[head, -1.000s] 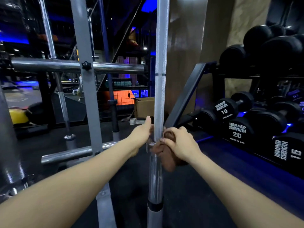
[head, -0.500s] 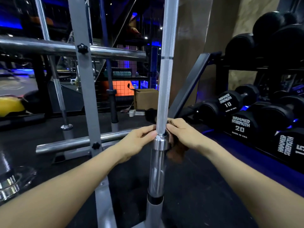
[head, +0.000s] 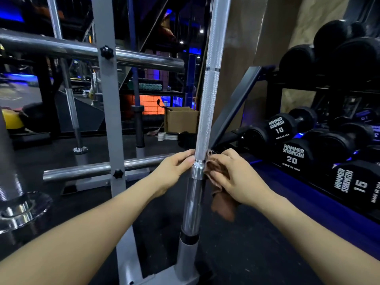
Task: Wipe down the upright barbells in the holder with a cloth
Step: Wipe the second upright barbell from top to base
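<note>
Barbell (head: 207, 103) stands upright in the grey holder (head: 186, 258), long axis vertical (top tilts slightly right). Left hand (head: 174, 169) fingertips rest on its collar, fingers relaxed. Right hand (head: 236, 177) grips brown cloth (head: 223, 204) against bar's right side.

Upright knurled steel barbell (head: 206, 112) stands in grey holder tube (head: 186, 256); crumpled brown cloth (head: 221, 182) against its collar

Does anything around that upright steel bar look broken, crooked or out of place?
Nothing stands out. The silver knurled barbell stands in its grey holder tube; the left hand steadies it while the right hand holds a frayed brown cloth against it.
</note>
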The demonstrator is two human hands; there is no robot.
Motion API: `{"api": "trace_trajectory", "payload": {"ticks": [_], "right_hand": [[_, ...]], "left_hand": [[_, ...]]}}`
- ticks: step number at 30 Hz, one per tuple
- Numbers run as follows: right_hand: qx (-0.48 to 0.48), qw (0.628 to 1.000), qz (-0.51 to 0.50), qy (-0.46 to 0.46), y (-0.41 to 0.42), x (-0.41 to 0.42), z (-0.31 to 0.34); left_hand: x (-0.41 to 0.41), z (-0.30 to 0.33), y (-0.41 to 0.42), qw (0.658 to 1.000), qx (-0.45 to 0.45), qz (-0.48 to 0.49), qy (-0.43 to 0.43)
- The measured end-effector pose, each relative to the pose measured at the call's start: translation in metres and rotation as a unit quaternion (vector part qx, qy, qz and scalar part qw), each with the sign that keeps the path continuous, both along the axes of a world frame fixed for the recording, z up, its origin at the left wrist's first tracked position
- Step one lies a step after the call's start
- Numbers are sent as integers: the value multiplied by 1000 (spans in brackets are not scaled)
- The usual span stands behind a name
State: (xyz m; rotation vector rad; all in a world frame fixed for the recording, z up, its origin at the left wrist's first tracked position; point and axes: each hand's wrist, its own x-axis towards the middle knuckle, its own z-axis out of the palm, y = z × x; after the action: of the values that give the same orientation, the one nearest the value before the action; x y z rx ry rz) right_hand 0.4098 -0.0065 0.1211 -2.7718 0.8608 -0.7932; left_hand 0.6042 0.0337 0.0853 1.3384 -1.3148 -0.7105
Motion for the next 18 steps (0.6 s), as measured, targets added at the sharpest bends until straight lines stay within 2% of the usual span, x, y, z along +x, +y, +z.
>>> {"api": "trace_trajectory", "payload": {"ticks": [5, 7, 11, 18], "right_hand": [[-59, 997, 34, 40, 30, 8, 14], [-104, 993, -3, 51, 33, 29, 21], [-198, 968, -77, 134, 31, 58, 16], [-127, 979, -118, 104, 30, 19, 1]], "left_hand": [[-1, -3, 12, 999, -12, 49, 19], [2, -2, 17, 997, -16, 68, 42], [7, -6, 23, 996, 12, 70, 51], [2, -13, 19, 996, -7, 92, 9]]}}
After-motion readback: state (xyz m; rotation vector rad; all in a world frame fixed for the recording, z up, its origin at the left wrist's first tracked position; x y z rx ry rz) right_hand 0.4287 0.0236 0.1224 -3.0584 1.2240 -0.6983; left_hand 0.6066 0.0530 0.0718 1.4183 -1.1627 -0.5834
